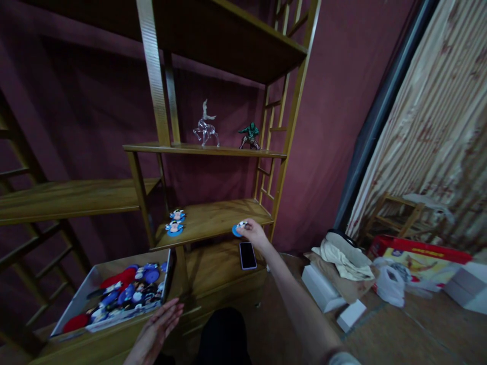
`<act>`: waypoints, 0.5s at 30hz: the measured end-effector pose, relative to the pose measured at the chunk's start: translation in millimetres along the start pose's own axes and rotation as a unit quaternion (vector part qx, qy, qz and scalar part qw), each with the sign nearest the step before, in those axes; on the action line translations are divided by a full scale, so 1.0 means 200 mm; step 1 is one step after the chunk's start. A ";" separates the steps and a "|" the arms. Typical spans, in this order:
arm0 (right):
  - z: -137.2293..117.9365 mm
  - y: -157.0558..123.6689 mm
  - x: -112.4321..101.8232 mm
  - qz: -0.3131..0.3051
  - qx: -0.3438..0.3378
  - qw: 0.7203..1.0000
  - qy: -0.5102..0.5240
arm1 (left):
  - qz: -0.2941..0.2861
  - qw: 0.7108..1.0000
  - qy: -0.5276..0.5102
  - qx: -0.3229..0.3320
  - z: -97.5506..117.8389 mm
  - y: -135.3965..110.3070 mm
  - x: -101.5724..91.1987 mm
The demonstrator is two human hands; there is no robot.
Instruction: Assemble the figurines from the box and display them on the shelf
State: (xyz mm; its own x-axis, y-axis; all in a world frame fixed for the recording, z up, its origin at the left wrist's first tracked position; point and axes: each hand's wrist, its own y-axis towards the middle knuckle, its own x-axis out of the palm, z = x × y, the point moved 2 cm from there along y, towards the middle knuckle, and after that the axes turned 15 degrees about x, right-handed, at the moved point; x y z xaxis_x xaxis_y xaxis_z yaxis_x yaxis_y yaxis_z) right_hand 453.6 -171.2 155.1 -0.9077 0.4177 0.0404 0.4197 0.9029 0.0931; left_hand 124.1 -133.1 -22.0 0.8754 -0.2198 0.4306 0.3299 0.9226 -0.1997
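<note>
My right hand (254, 232) reaches out to the front right edge of a low wooden shelf (213, 218) and pinches a small figure on a blue round base (239, 229). Two more blue-based figures (175, 222) stand at the shelf's left end. My left hand (158, 324) is low in front of me, fingers stretched flat and holding nothing, beside a white box (79, 304) filled with several red and blue figures. A dark phone (247, 255) lies on the wooden surface below my right hand.
A clear glass figurine (206, 126) and a green figure (250, 135) stand on the higher shelf. White boxes (321, 288), cloth, a plastic bag (390, 284) and a red-and-yellow box (420, 256) lie on the floor at right. A wooden stool stands by the curtain.
</note>
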 end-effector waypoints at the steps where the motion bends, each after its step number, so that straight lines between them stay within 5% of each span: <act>1: -0.05 0.06 -0.06 0.012 -0.010 1.000 -0.024 | 0.001 1.000 0.002 -0.001 0.00 0.01 -0.01; 8: -0.11 0.39 -0.39 0.123 0.000 0.966 -0.228 | -0.002 1.000 0.008 0.018 0.00 0.01 -0.04; 15: -0.06 0.46 -0.47 0.145 0.045 0.913 -0.380 | -0.002 1.000 0.014 0.019 0.00 0.01 -0.05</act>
State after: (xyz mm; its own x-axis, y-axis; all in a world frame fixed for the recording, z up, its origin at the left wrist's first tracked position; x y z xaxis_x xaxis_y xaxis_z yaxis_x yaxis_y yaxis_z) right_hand 576.9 -128.9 171.2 -0.5092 0.5596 -0.6539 0.6719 0.7332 0.1044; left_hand 116.7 -128.7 -26.3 0.8840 -0.2318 0.4059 0.3203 0.9328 -0.1650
